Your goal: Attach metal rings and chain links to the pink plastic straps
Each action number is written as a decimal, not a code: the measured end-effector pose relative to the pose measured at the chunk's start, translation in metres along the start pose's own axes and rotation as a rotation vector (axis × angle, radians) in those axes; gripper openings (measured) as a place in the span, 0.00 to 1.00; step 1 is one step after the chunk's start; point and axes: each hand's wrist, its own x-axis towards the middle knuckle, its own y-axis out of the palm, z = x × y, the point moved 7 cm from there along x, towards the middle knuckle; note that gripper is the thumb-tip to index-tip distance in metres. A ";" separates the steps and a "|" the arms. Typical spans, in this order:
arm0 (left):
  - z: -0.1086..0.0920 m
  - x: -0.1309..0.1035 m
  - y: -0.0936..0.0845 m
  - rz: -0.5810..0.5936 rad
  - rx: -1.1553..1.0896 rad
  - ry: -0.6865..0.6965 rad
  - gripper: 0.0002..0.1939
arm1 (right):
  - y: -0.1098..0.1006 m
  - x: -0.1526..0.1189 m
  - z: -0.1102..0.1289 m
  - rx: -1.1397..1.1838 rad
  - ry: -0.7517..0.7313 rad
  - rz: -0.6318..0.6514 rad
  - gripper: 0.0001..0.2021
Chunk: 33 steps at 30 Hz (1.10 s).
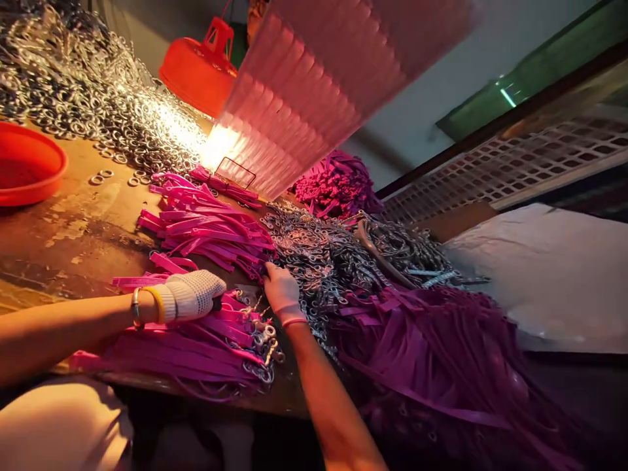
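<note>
My left hand, in a white dotted knit glove, is closed just above a spread of pink straps. A small dark bit shows at its fingers; I cannot make out what it is. Metal rings and short chains hang at the right ends of these straps. My right hand, in a thin pale glove, has its fingertips pinched at the right end of an upper bundle of pink straps. Beside it lies a pile of metal chains and clasps.
Loose metal rings are heaped at the back left, near a red basin. A red lamp hangs low beside clear plastic sheeting. Purple straps drape over the right edge, near a white sack.
</note>
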 end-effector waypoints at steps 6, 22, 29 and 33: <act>-0.012 -0.007 0.000 0.040 -0.421 -0.074 0.06 | 0.005 -0.001 0.001 0.100 -0.039 0.001 0.16; -0.012 -0.017 0.033 0.230 -1.344 -0.257 0.22 | -0.058 -0.075 0.049 1.016 -0.390 -0.158 0.12; 0.003 -0.017 0.043 0.140 -1.141 -0.166 0.07 | -0.073 -0.087 0.105 1.056 -0.473 0.027 0.15; 0.007 -0.015 0.038 0.042 -1.302 -0.187 0.07 | -0.072 -0.081 0.103 1.169 -0.380 0.011 0.13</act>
